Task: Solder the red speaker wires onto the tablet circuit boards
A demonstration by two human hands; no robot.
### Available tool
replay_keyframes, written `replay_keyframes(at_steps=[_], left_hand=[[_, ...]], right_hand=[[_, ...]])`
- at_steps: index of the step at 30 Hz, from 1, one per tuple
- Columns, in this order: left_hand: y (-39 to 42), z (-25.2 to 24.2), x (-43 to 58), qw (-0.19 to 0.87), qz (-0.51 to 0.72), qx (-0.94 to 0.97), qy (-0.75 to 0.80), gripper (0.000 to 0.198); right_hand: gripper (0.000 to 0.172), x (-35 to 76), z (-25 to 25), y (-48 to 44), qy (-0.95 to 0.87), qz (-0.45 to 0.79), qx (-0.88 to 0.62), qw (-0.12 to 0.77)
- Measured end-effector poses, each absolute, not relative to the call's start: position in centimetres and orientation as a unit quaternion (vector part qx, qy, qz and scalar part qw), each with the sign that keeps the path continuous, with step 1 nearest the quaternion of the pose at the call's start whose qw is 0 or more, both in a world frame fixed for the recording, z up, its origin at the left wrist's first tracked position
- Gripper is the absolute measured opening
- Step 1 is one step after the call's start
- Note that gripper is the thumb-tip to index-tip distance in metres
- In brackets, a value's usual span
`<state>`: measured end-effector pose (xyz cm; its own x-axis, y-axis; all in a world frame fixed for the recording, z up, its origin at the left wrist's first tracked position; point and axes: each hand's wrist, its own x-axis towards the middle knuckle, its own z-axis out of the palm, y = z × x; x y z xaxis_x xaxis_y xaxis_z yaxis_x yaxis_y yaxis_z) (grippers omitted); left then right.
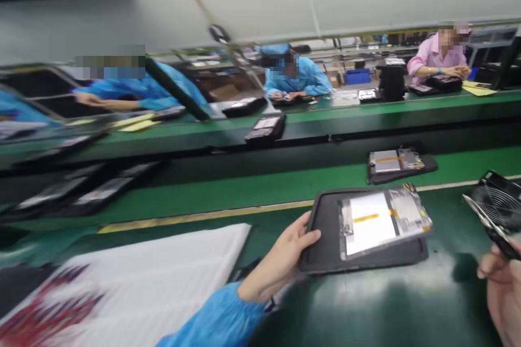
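My left hand (285, 255) grips the left edge of a dark tray (325, 238) on the green bench, thumb on top. In the tray lies an opened tablet (382, 222) with a white panel and a yellow strip across it. At the right edge, my right hand (500, 282) is closed on metal tweezers (488, 225), tips pointing up and left toward the tray, a short way from it.
A small black fan (496, 200) stands at the right. Another tray with a tablet (401, 164) rides the green conveyor behind. A white sheet with red print (134, 287) lies at the left. Workers in blue and pink sit across the line.
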<state>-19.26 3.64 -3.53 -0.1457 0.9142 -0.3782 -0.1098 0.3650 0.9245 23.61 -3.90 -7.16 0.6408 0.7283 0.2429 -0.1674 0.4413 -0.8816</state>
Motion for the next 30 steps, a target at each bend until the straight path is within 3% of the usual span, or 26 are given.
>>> replay_keyframes(at_steps=[3,5,9,12,16,23,30], left_hand=[[1.6,-4.7,-15.0,0.584,0.35,0.453,0.576,0.064],[1.1,-5.0,-13.0,0.543,0.295,0.558,0.554,0.064],[0.1,-3.7,-10.2,0.294,0.277,0.749,0.525,0.072],[-1.4,-2.1,-8.4,0.176,0.231,0.859,0.422,0.049],[-2.3,-2.0,-6.7,0.153,0.192,0.892,0.379,0.033],[-1.0,-6.5,-7.6,0.169,0.228,0.83,0.48,0.056],[-1.6,-7.4,-7.8,0.23,0.249,0.805,0.486,0.068]], right_hand=[[0.031,24.0,-6.6,-4.7,-0.341,0.239,-0.477,0.774],[0.031,24.6,-6.6,-5.5,-0.366,0.213,-0.499,0.756],[0.028,26.3,-6.8,-7.4,-0.416,0.154,-0.543,0.713],[0.025,27.2,-6.8,-8.6,-0.451,0.102,-0.563,0.685],[0.025,27.5,-6.8,-9.4,-0.469,0.082,-0.577,0.663],[0.039,25.3,-9.1,-8.9,-0.422,0.175,-0.623,0.635],[0.039,22.5,-8.3,-8.0,-0.428,0.233,-0.609,0.626]])
